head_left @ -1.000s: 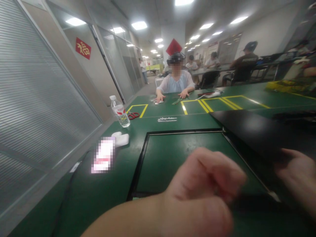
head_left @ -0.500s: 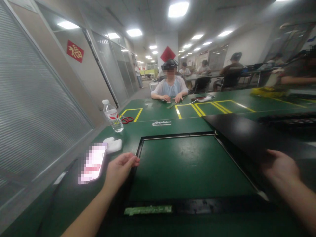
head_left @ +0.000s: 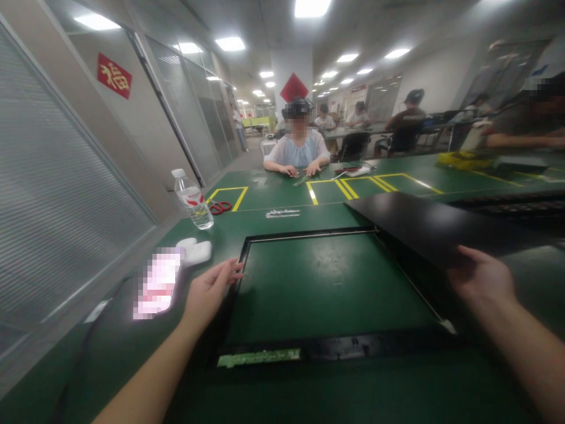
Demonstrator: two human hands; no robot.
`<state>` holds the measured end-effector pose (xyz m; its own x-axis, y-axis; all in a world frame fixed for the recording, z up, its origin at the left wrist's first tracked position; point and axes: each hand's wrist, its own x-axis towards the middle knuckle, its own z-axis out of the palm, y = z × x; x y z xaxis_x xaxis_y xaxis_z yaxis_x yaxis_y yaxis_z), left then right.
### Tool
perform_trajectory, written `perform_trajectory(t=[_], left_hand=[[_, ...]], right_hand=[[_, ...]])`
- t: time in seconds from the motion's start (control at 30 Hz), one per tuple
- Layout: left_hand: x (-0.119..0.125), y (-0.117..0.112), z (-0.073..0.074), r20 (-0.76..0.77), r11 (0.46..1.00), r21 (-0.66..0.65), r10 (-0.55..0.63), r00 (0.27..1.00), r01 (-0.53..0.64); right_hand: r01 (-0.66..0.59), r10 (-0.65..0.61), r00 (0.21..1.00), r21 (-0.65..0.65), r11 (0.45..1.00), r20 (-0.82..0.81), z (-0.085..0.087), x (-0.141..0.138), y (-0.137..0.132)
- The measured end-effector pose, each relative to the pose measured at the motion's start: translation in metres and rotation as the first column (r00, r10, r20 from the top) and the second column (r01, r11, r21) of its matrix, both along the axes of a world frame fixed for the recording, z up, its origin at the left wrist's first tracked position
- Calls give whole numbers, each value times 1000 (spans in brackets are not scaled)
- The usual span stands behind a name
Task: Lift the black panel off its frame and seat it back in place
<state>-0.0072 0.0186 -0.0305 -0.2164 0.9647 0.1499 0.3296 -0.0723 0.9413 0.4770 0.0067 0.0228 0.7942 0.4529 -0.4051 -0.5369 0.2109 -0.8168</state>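
Observation:
A black rectangular frame (head_left: 309, 233) lies on the green table, with the tabletop showing through its middle. At its left side is my left hand (head_left: 208, 291), fingers stretched out and slightly apart, the tips touching the frame's edge. Along the frame's near bar sits a narrow green circuit board (head_left: 260, 357). My right hand (head_left: 483, 280) grips the near edge of a flat black panel (head_left: 424, 227), thumb on top and the other fingers mostly hidden beneath. That panel is tilted up over the frame's right side.
To the left are a lit phone (head_left: 159, 282), a white case (head_left: 196, 253), a water bottle (head_left: 193, 200) and red-handled scissors (head_left: 220, 207). White strips (head_left: 282, 213) lie beyond the frame. Across the green table (head_left: 256, 203), marked with yellow tape, sits a person (head_left: 296, 147).
My left fingers have loosened from a pinch at the frame's edge and spread out. The panel in my right hand has tilted up more and shifted left. The view has shifted slightly.

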Motion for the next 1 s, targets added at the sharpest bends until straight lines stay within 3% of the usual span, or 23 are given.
perform_trajectory(t=[0.13, 0.27, 0.37, 0.5, 0.57, 0.67, 0.73, 0.83, 0.9, 1.0], left_hand=[[1, 3, -1, 109, 1000, -13, -19, 994, 21], [2, 5, -1, 286, 999, -36, -16, 958, 27], [4, 4, 6, 483, 992, -108, -4, 875, 64], [5, 1, 19, 694, 942, -244, 4, 720, 230], [2, -1, 23, 740, 910, -273, -9, 672, 312], [-3, -2, 22, 746, 886, -258, -71, 662, 385], [-5, -3, 19, 706, 897, -248, -92, 702, 366], [-6, -4, 14, 622, 924, -227, -105, 776, 306], [-7, -3, 12, 603, 932, -215, -110, 791, 293], [-11, 1, 13, 606, 951, -196, -75, 792, 240]], right_hand=[[-107, 117, 984, -78, 991, 132, 9, -13, -10], [-176, 195, 970, -136, 975, 146, 1, -5, -17], [-330, 351, 918, -135, 934, 184, -19, 13, -17], [-212, 300, 893, -273, 938, 336, -41, 30, -14], [-266, 354, 886, -295, 918, 301, -43, 30, -16], [-497, 556, 819, -307, 812, 144, -37, 20, -23], [-624, 668, 739, -291, 725, 82, -31, 12, -27], [-721, 752, 655, -235, 651, 72, -26, 0, -26], [-772, 800, 594, -222, 595, 81, -25, -4, -22], [-845, 881, 464, -255, 470, 88, -27, -6, -11]])
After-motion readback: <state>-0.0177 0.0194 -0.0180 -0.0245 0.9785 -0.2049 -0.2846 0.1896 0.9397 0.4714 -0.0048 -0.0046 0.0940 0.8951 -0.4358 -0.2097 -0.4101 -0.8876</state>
